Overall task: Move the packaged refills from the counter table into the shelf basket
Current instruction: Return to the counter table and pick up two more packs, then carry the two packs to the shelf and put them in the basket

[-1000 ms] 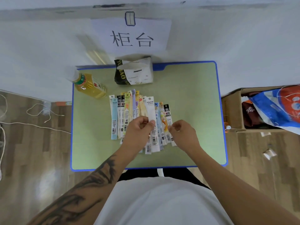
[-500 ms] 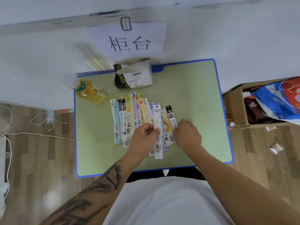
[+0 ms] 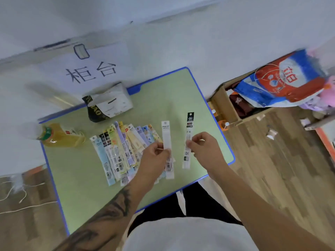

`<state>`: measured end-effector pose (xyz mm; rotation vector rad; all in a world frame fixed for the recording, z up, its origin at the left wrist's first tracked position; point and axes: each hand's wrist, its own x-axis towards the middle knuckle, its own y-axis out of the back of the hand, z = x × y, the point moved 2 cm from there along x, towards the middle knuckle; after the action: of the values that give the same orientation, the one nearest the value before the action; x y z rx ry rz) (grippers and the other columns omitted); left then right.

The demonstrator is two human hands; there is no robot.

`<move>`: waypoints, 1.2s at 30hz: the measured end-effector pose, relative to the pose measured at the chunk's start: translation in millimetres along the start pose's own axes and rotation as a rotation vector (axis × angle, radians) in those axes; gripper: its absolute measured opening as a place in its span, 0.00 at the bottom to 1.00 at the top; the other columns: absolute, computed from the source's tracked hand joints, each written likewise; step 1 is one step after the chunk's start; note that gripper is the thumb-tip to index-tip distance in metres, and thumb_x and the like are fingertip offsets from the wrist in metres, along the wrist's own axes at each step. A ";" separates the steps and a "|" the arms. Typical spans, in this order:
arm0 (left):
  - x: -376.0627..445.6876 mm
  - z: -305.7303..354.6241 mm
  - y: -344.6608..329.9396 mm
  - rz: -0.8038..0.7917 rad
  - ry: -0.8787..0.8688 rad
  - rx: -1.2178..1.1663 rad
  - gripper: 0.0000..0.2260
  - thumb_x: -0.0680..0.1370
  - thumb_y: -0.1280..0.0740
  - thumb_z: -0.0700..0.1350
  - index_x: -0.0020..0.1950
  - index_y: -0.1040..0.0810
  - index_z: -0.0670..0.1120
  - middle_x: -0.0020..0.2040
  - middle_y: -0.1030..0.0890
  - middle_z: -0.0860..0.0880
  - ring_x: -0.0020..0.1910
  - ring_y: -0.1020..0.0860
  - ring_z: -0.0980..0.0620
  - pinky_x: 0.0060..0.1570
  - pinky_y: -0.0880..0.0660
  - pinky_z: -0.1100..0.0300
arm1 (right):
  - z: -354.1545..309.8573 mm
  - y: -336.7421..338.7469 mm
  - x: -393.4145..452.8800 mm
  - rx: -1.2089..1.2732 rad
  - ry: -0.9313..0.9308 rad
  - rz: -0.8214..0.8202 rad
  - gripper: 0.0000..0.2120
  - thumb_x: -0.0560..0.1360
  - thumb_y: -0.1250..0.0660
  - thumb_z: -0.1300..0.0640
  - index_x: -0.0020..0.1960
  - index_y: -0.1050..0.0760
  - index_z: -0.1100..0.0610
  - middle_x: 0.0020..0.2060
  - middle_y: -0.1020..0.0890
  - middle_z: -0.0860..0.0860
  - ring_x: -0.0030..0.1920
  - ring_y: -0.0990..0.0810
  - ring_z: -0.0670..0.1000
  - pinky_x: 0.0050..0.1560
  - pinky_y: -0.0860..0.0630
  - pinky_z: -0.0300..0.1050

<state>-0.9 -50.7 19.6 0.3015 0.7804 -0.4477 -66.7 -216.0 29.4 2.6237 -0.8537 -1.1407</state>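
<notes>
Several packaged refills (image 3: 119, 151) lie fanned out on the green counter table (image 3: 78, 178). My left hand (image 3: 154, 158) pinches a white refill pack (image 3: 167, 138) and holds it upright above the table. My right hand (image 3: 204, 149) pinches a black-topped refill pack (image 3: 188, 133), lifted clear of the fan. The two packs hang side by side, apart. No shelf basket is in view.
A yellow drink bottle (image 3: 59, 137) lies at the table's left edge. A black-and-white bag (image 3: 107, 104) stands at the back. A paper sign (image 3: 88, 69) hangs on the wall. To the right, a cardboard box (image 3: 228, 105) holds a blue-red bag (image 3: 282, 82). Cords (image 3: 18, 196) lie on the floor.
Both hands have lifted one refill pack each off the fan and moved them right. The camera view has swung and tilted toward the right.
</notes>
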 end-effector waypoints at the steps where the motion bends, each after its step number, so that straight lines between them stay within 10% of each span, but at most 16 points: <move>1: 1.1 8.1 -7.3 -0.034 -0.028 0.001 0.04 0.82 0.31 0.40 0.51 0.19 0.48 0.44 0.14 0.49 0.39 0.18 0.52 0.44 0.21 0.55 | -4.9 10.9 -8.5 0.076 -0.016 0.019 0.07 0.77 0.27 0.58 0.47 0.26 0.55 0.40 0.14 0.52 0.38 0.19 0.49 0.46 0.23 0.49; 15: -77.6 49.2 -121.6 -0.173 -0.336 0.099 0.03 0.80 0.31 0.38 0.49 0.18 0.41 0.41 0.18 0.43 0.42 0.20 0.46 0.50 0.21 0.43 | 18.6 135.4 -96.9 0.491 0.139 0.063 0.04 0.79 0.32 0.66 0.50 0.20 0.59 0.42 0.13 0.55 0.41 0.16 0.53 0.43 0.19 0.50; 28: -260.6 6.0 -385.1 -0.579 -0.513 0.297 0.08 0.84 0.35 0.39 0.58 0.18 0.47 0.48 0.12 0.50 0.48 0.14 0.51 0.46 0.19 0.57 | 186.3 370.4 -240.2 0.758 0.294 0.421 0.03 0.79 0.32 0.66 0.52 0.21 0.63 0.46 0.14 0.62 0.43 0.15 0.57 0.47 0.18 0.54; 36: -319.2 -64.3 -491.4 -0.761 -0.487 0.505 0.07 0.84 0.34 0.41 0.59 0.19 0.45 0.50 0.12 0.47 0.51 0.14 0.47 0.57 0.19 0.41 | 293.5 445.2 -290.1 0.998 0.232 0.617 0.02 0.78 0.31 0.66 0.50 0.22 0.62 0.43 0.15 0.61 0.40 0.16 0.55 0.40 0.18 0.47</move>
<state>-481.3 -361.1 162.2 0.3374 0.2627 -1.3903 -630.3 -397.7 162.8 2.6144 -2.3986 -0.2270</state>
